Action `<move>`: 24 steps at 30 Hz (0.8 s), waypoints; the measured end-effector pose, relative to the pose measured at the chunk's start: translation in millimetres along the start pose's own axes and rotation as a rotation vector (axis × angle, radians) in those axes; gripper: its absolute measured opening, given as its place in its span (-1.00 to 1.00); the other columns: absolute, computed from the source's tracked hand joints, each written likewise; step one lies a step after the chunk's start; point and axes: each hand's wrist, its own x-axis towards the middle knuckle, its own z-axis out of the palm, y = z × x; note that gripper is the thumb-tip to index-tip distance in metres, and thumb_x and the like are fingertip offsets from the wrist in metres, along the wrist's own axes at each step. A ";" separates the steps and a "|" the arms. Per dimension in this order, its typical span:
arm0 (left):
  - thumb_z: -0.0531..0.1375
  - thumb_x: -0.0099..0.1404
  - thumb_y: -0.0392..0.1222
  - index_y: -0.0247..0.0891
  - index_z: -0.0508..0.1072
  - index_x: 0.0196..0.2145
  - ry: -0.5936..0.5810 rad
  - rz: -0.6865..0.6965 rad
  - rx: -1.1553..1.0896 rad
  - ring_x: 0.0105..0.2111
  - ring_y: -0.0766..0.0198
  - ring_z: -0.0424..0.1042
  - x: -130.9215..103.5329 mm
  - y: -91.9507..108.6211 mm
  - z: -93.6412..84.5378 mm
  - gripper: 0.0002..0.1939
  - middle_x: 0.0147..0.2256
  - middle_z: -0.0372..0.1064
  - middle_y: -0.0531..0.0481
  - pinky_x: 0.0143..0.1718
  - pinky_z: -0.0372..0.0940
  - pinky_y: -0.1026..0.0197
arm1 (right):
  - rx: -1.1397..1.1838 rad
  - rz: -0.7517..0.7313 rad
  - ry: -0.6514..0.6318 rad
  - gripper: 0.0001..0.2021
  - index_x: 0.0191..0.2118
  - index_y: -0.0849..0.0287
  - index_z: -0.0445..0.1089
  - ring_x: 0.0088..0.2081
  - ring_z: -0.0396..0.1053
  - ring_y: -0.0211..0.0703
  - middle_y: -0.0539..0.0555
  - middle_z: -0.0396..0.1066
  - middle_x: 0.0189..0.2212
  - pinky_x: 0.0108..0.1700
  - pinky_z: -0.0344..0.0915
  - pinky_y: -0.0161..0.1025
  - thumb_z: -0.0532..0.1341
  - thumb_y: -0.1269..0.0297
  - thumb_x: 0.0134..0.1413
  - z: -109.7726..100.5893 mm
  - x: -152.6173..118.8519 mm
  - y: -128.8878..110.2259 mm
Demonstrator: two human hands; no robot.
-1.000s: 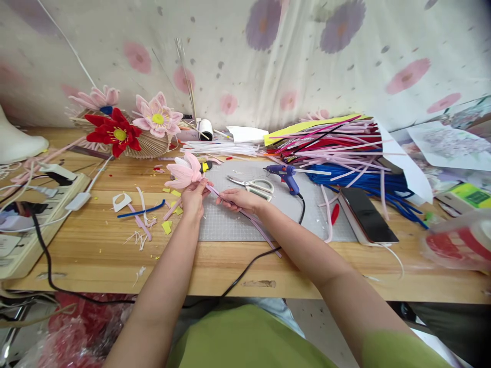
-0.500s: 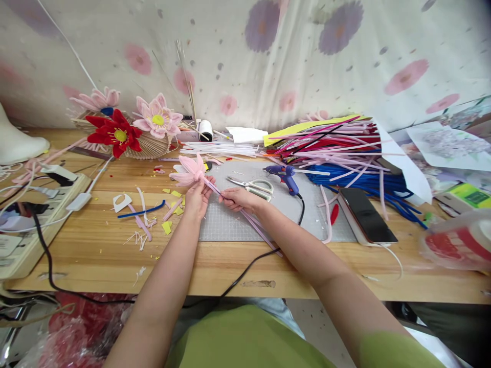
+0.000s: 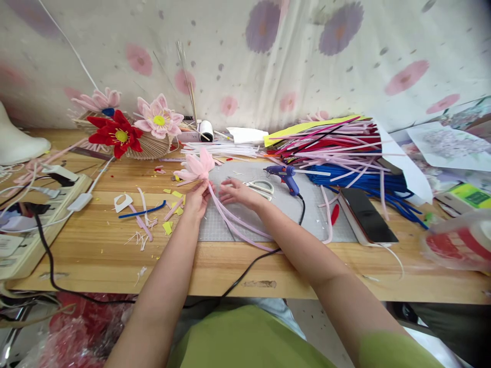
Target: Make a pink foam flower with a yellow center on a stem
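Note:
My left hand (image 3: 197, 200) is closed round the base of a pink pipe-cleaner flower (image 3: 197, 166), whose petals point up and to the left. Long pink pipe-cleaner stems (image 3: 236, 225) trail from it to the right, over the grey cutting mat (image 3: 215, 232) and beneath my right forearm. Just right of the stems, my right hand (image 3: 238, 194) is open, fingers apart, with nothing in it. Beyond that hand lie scissors (image 3: 264, 188), partly covered by it. A blue glue gun (image 3: 286, 178) rests on the mat farther right.
Finished red (image 3: 119, 134) and pink flowers (image 3: 158, 118) stand at the back left. A power strip (image 3: 42, 225) sits at far left. Bundled pipe cleaners (image 3: 326, 140), a phone (image 3: 368, 214) and a plastic tub (image 3: 460, 237) are at right. A black cord (image 3: 249, 268) crosses the front edge.
My right hand has let go of the stems, and its fingers have spread. The stems now bow out loosely to the right. The flower has turned more upright in my left hand.

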 end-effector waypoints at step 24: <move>0.10 0.26 -0.34 -0.43 0.36 -0.45 -0.321 -0.385 -0.043 -0.74 0.62 0.14 -12.7 27.6 43.6 -0.86 -0.62 0.17 0.12 -0.76 0.05 0.58 | -0.782 -0.479 0.197 -0.40 -0.12 0.27 0.35 -0.35 0.18 -0.25 0.00 0.30 -0.36 -0.30 0.12 -0.30 0.33 0.06 -0.38 -43.6 33.2 -100.4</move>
